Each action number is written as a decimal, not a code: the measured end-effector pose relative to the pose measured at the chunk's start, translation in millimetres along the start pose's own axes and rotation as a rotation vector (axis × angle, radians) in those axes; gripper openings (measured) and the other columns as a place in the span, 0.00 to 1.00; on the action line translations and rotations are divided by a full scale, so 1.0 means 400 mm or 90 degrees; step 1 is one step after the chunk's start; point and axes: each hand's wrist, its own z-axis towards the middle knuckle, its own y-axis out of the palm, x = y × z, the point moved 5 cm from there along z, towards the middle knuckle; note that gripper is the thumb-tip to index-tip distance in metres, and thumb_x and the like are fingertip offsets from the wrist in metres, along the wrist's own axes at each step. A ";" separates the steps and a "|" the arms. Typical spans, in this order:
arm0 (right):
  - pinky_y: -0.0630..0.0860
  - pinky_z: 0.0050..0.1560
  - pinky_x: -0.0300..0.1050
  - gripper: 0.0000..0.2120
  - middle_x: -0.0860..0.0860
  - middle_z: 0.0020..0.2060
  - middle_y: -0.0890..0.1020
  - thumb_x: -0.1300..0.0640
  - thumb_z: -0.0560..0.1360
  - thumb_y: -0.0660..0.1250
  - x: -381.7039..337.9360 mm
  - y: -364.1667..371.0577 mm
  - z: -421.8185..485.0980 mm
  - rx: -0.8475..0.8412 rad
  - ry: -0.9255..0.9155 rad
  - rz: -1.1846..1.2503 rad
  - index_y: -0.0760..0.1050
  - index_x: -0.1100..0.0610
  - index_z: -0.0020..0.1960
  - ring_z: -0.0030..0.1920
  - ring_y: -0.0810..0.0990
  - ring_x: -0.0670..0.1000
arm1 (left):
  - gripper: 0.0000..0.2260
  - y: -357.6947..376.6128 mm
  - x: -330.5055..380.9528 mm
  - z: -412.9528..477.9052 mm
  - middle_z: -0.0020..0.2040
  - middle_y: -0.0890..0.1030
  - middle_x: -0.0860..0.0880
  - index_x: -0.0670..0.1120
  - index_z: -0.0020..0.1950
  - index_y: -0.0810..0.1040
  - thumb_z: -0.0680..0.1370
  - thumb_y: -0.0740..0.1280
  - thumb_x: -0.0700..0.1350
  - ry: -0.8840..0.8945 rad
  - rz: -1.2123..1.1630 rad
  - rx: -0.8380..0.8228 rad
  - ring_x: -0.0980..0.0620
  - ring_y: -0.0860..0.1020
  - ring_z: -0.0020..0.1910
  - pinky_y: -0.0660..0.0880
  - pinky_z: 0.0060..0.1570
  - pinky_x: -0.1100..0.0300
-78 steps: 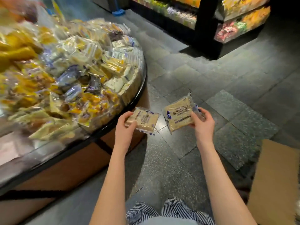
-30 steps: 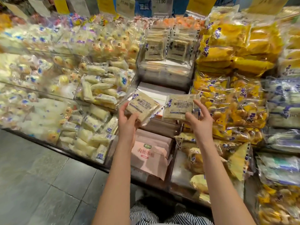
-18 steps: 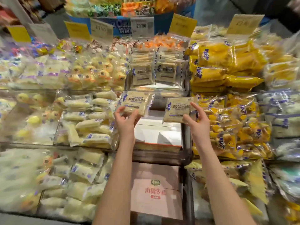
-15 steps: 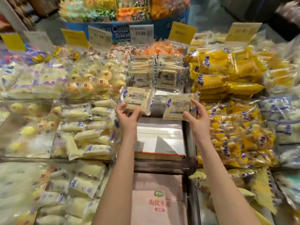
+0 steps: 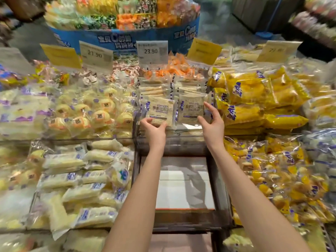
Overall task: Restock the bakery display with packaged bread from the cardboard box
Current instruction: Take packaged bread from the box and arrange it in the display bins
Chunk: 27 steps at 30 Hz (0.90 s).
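Pinching bread packs (image 5: pixel 161 110), left hand (image 5: pixel 154 131), right hand (image 5: pixel 212 126)

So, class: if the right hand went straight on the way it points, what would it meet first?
Probably the stack of matching bread packets just behind; the right hand holds its own packet toward them. The gap is hard to judge.

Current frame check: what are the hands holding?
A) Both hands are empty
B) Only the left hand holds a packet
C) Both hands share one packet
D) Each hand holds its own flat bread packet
D: the left hand grips one flat bread packet by its lower edge, and the right hand pinches a second packet beside it, in front of the stacked matching packets.
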 end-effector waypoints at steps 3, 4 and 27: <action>0.63 0.60 0.21 0.23 0.43 0.64 0.75 0.64 0.76 0.69 0.024 0.020 0.017 -0.010 -0.001 -0.021 0.72 0.53 0.69 0.64 0.70 0.37 | 0.13 0.014 -0.020 0.041 0.51 0.78 0.44 0.44 0.54 0.65 0.78 0.70 0.39 -0.031 0.080 -0.043 0.55 0.81 0.37 0.75 0.35 0.65; 0.63 0.59 0.21 0.24 0.44 0.64 0.75 0.64 0.75 0.70 0.027 0.024 0.021 -0.014 -0.007 -0.030 0.71 0.54 0.69 0.63 0.70 0.37 | 0.12 0.017 -0.018 0.051 0.51 0.79 0.44 0.43 0.53 0.67 0.78 0.70 0.41 -0.027 0.129 -0.065 0.56 0.82 0.35 0.76 0.33 0.66; 0.72 0.63 0.53 0.52 0.62 0.78 0.42 0.65 0.74 0.72 0.085 0.112 0.121 -0.145 -0.017 -0.432 0.41 0.35 0.78 0.76 0.56 0.66 | 0.45 0.020 0.037 0.116 0.74 0.42 0.46 0.62 0.78 0.47 0.74 0.73 0.40 0.360 0.731 -0.049 0.41 0.78 0.45 0.80 0.38 0.52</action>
